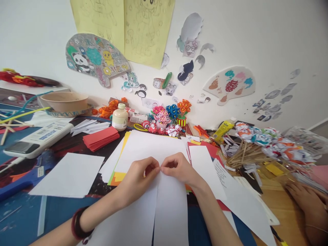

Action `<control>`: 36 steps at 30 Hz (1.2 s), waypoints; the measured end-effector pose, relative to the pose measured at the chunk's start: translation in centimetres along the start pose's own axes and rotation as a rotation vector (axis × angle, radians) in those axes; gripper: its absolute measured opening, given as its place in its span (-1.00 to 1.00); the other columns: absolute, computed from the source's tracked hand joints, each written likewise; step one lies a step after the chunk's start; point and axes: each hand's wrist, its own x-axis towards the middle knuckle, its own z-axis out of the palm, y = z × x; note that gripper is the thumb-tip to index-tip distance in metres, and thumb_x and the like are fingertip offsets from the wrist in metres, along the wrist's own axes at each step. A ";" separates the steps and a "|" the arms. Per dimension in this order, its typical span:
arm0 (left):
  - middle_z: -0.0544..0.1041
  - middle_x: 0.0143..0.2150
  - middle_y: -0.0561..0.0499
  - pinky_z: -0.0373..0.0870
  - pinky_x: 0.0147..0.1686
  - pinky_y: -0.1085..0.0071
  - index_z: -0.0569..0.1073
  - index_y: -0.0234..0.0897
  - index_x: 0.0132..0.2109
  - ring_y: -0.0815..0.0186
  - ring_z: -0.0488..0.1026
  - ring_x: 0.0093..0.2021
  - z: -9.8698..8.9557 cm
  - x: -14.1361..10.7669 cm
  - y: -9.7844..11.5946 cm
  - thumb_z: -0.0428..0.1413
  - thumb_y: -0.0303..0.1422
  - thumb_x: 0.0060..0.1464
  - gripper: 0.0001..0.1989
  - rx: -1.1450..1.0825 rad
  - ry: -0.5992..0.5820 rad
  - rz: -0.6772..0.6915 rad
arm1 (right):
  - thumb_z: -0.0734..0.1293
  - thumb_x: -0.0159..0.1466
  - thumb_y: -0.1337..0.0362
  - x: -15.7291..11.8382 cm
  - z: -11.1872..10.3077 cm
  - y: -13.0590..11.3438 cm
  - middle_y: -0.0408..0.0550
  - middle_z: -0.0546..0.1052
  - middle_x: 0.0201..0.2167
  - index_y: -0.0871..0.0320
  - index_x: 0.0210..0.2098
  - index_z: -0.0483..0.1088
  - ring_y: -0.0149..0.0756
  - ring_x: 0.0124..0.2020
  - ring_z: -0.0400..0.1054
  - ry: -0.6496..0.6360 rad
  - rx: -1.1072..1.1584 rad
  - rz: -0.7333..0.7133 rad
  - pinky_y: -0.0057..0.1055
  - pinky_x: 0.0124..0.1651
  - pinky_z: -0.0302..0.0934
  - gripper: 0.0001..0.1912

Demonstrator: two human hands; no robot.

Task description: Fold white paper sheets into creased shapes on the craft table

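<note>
White wall [276,34] behind the tabletop [15,227] bears two yellow sheets [146,34] and two fan-shaped cutouts [230,83]; smaller cutouts too many to count reliably. Left hand [145,172] and right hand [178,167]: each closed to a thumb-and-finger pinch on white paper [171,212], fingertips almost meeting. Paper lies front centre, nearest the wearer; one narrow gap runs from the fingertips toward the lower picture edge, two parts alongside it. Left side: one blue glue gun [24,182], one beige bowl [65,101], one stack of red paper [101,138]. Rear: one cream bottle [120,118], one blue flower bunch [173,112]. Right: one yellow bottle [224,130]; one co-worker's hand [303,198], partly shadowed, hold unclear.
</note>
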 end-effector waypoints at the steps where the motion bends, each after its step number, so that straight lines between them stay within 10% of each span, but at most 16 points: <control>1: 0.45 -0.41 0.06 0.24 -0.38 0.46 0.39 -0.27 -0.33 0.36 0.33 -0.40 0.0 0.0 0.0 -0.07 -0.31 0.18 -0.80 0.002 0.011 0.003 | 0.33 0.09 0.34 0.0 0.1 0.0 -0.15 0.43 -0.58 0.25 -0.49 0.50 -0.41 -0.52 0.24 0.008 0.014 0.010 -0.50 -0.47 0.09 -0.88; 36: 0.46 -0.40 0.08 0.26 -0.37 0.46 0.40 -0.25 -0.31 0.35 0.37 -0.37 -0.4 0.6 -1.4 -0.03 -0.27 0.15 -0.81 -0.099 0.006 -0.012 | 0.36 0.17 0.10 0.1 -0.9 0.0 -0.05 0.53 -0.35 0.22 -0.30 0.51 -0.31 -0.33 0.37 -0.090 0.006 0.064 -0.44 -0.29 0.22 -0.71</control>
